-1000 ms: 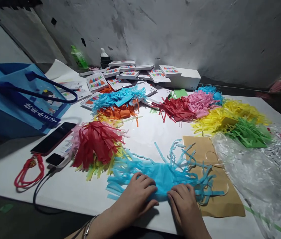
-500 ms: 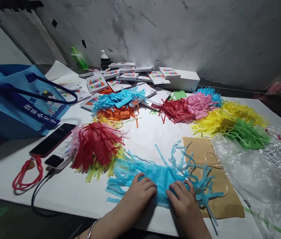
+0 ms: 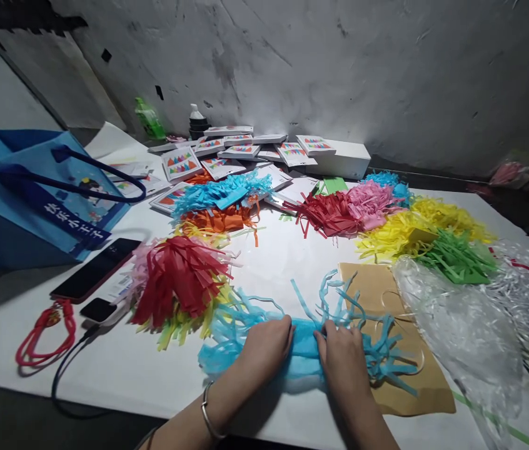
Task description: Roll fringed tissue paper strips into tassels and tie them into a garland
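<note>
A light-blue fringed tissue paper tassel [image 3: 306,345] lies spread across the table in front of me, its cut strips fanning out to both sides. My left hand [image 3: 268,342] grips its middle band from the left, fingers curled over the paper. From the right, my right hand [image 3: 343,350] does the same, with the thumb side toward the centre. A short flat stretch of blue paper shows between the two hands. On the right, the strips overlap a brown paper sheet [image 3: 414,381]. My fingertips are partly hidden by the hands and paper.
Left are red tassels [image 3: 177,278], a phone [image 3: 98,269], a cabled device [image 3: 98,309] and a blue bag [image 3: 25,206]. Behind lie printed packets [image 3: 182,164] and a white box [image 3: 346,159]. Right are yellow tassels [image 3: 393,234], green tassels [image 3: 456,256] and clear plastic [image 3: 461,331].
Both hands have moved slightly up and away from me, fingers now curled on the blue paper instead of resting flatter on it. The near edge of the paper has lifted and shifted.
</note>
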{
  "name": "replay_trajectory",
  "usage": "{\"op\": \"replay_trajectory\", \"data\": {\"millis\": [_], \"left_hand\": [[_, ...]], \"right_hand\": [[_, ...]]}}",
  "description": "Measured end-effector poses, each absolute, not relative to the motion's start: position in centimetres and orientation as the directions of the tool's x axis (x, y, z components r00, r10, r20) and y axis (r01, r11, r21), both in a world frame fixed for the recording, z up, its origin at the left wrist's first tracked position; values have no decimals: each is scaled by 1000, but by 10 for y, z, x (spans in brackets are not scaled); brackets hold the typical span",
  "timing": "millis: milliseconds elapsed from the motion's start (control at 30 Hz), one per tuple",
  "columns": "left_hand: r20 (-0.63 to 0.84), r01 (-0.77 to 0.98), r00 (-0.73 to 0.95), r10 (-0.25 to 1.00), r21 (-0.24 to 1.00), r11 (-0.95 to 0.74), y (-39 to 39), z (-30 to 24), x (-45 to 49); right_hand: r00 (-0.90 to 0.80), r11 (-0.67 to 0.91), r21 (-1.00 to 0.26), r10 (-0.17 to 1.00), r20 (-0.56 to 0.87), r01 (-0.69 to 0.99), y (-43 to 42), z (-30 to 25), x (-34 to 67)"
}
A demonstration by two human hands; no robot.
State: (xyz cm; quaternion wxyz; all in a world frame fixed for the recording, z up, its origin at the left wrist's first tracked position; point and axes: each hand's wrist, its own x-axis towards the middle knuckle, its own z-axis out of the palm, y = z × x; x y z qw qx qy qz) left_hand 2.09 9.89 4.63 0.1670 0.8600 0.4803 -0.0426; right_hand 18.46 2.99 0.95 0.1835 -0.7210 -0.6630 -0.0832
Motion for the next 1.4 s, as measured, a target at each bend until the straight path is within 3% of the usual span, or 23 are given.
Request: {"op": "replay_trajectory", "data": {"millis": [133, 300, 433, 533, 667, 733, 900, 1000, 1167, 1233, 1300, 1400], "left_hand": [[-225, 852, 518, 825, 223, -474, 101, 48, 23], [-190, 849, 519, 834, 225, -477, 103, 46, 22], [-136, 858, 494, 859, 234, -457, 100, 50, 15], [29, 788, 571, 820, 260, -558, 91, 49, 5], [395, 529, 729, 560, 195, -826, 79, 29, -3], [464, 502, 724, 511, 154, -851, 77, 19, -3], [388, 488, 775, 500, 138, -862, 76, 12, -9], [383, 490, 779, 496, 122, -863, 75, 11, -16], [377, 492, 769, 516, 164, -855, 73, 6, -21], [371, 493, 767, 524, 182, -851, 72, 6, -20], [378, 490, 764, 523, 186, -851, 71, 7, -17], [382, 478, 768, 515, 195, -857, 68, 12, -13]], "right_hand": [[106, -50, -125, 864, 492, 991, 23, 21, 182], [-198, 332, -149, 807, 557, 932, 12, 16, 177], [-206, 321, -137, 824, 527, 937, 13, 10, 179], [-121, 279, -219, 831, 542, 935, 13, 13, 179], [-81, 283, -278, 820, 567, 918, 11, 17, 170], [-124, 305, -239, 817, 563, 922, 11, 14, 164], [-143, 300, -180, 798, 585, 937, 8, 2, 164], [-99, 213, -147, 830, 550, 966, -3, -6, 193], [-205, 92, 235, 833, 515, 968, -34, -12, 279], [-220, 75, 287, 827, 517, 955, -43, 0, 298], [-187, 74, 227, 825, 533, 971, -44, 18, 290], [-257, 296, 11, 810, 528, 955, -31, 36, 237]]}}
